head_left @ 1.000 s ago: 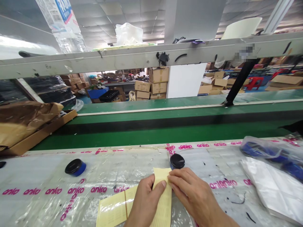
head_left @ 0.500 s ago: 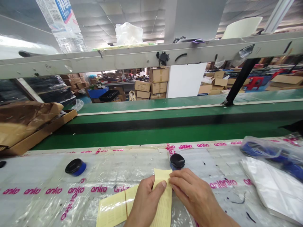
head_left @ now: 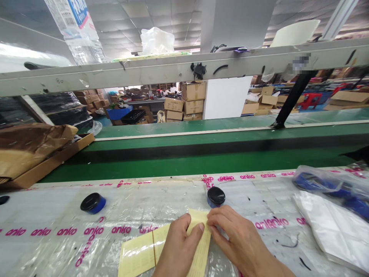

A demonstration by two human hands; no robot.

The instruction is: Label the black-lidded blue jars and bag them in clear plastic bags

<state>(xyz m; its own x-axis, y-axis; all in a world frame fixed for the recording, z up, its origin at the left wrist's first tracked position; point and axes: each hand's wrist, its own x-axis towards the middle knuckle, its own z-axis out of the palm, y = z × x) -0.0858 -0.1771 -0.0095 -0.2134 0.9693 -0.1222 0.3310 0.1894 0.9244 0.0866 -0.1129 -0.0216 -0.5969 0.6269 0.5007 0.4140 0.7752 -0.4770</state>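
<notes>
A yellow printed label sheet point(head_left: 200, 246) is gripped by my left hand point(head_left: 179, 246), its thumb lying across the front. My right hand point(head_left: 240, 238) pinches the sheet's upper right edge between thumb and fingers. Beneath and left of my left hand lies a stack of yellow label sheets point(head_left: 137, 254) with a brown band around it. Just beyond my right fingertips sits a small round blue container with a black lid point(head_left: 216, 197). A similar blue container with a black lid point(head_left: 93, 203) rests tilted farther left on the tape-covered table.
White plastic bags point(head_left: 331, 231) and bagged blue items point(head_left: 319, 182) lie at the right. A green conveyor belt point(head_left: 184, 165) runs behind the table, with a cardboard tray point(head_left: 66, 154) at its left. A grey shelf rail point(head_left: 158, 69) crosses above, bearing a water bottle point(head_left: 82, 34).
The top of the yellow sheet has bent down slightly between my hands. My left thumb has shifted a little to the right; both hands keep hold of the sheet.
</notes>
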